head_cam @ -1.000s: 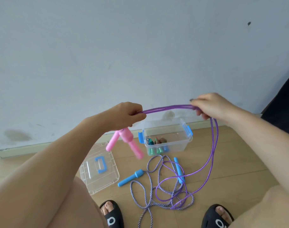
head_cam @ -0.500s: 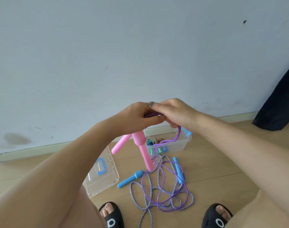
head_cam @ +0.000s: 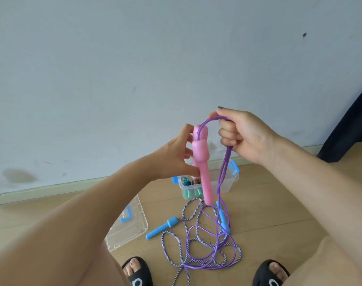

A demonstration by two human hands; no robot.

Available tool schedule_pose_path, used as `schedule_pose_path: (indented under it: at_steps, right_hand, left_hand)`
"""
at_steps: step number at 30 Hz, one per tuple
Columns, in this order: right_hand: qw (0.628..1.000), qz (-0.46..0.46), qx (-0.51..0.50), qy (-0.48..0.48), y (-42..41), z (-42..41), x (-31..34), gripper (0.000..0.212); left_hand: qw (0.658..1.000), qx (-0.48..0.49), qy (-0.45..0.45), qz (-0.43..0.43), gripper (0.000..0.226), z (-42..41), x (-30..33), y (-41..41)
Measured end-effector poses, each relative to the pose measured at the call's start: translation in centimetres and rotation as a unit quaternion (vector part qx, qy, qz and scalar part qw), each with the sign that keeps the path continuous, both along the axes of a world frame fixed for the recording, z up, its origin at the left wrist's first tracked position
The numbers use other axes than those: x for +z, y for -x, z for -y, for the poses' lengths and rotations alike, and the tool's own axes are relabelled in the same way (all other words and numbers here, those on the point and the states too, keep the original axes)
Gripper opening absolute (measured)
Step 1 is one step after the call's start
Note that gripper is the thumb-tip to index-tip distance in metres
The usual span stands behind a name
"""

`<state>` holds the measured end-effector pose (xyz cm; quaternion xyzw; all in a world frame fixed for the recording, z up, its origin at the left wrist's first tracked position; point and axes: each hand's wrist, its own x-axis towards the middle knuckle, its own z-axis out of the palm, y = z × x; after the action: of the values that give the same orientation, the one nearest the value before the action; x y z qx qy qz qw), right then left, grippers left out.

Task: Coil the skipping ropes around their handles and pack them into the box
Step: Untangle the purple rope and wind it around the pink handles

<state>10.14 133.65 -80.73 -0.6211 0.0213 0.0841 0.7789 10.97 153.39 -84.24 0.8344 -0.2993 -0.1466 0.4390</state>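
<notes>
Both hands hold the purple skipping rope — left on the handles, right on the cord.

Fingers of the left hand (head_cam: 171, 159) are curled around the two pink handles (head_cam: 200, 159), which stand nearly upright and pressed together in the air. From their top the purple cord (head_cam: 221, 205) arches over into the right hand (head_cam: 244, 135), whose fingers are closed tightly on several strands. Below this fist the strands hang down to the wooden floor (head_cam: 279, 213) and end in loose loops, lying over a striped rope (head_cam: 176, 244) with blue handles (head_cam: 161, 228). Behind them — against the wall (head_cam: 134, 58) — stands the clear box (head_cam: 227, 184), open, with some ropes inside. Its lid (head_cam: 132, 228) lies on the floor to the left.
</notes>
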Motion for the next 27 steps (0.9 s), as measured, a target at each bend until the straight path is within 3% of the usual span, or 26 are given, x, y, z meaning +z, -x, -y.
schedule_pose_path:
  at_steps: [8, 11, 15, 18, 21, 24, 27]
  right_hand:
    - [0.994, -0.03, -0.059, -0.086, -0.2, 0.6, -0.3, 0.024]
    - [0.993, -0.035, -0.062, -0.097, -0.2, 0.2, -0.3, 0.021]
    - [0.991, -0.031, -0.068, -0.11, -0.4, 0.2, -0.2, 0.015]
    - [0.996, 0.003, -0.085, 0.033, -0.7, 1.7, -0.5, 0.021]
    - [0.969, 0.008, -0.074, 0.234, -0.6, 2.9, -1.2, 0.026]
    - [0.973, -0.037, 0.009, 0.228, 0.0, 2.2, -1.2, 0.04]
    - [0.959, -0.003, 0.075, 0.272, 0.5, 0.2, -0.9, 0.05]
  left_hand:
    - [0.986, -0.014, 0.06, -0.154, 0.08, 0.5, 0.2, -0.2]
    - [0.986, 0.019, 0.054, -0.158, 0.072, 1.1, -0.3, -0.3]
    - [0.995, 0.06, 0.013, -0.083, 0.032, 1.8, -0.3, -0.3]
    - [0.994, 0.098, -0.044, -0.024, 0.011, 1.0, 0.0, -0.8]
    - [0.98, 0.108, -0.13, 0.105, 0.01, -0.3, 0.4, -1.5]
    - [0.938, 0.073, -0.245, 0.236, 0.008, -1.1, 0.9, -1.7]
    - [0.902, 0.057, -0.312, 0.292, 0.016, -1.1, 1.1, -1.7]
